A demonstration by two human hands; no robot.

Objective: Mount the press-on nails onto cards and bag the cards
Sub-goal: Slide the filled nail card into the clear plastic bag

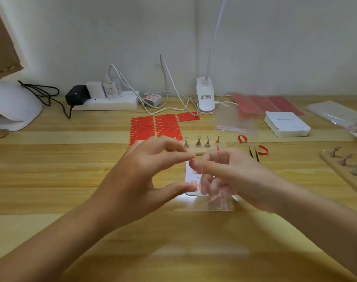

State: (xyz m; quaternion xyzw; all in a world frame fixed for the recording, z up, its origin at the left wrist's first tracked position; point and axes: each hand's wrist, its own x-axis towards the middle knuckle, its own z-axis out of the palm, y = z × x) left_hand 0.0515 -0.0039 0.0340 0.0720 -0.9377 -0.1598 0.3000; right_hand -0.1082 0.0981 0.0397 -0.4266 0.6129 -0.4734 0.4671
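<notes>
Card with pale press-on nails, held above the wooden table, partly inside a clear bag; left hand pinches the card's edge, right hand pinches the bag.

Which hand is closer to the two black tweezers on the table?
Right. The right hand is just beside the tweezers, which lie off its far right side. The left hand is farther away, on the other side of the card.
</notes>
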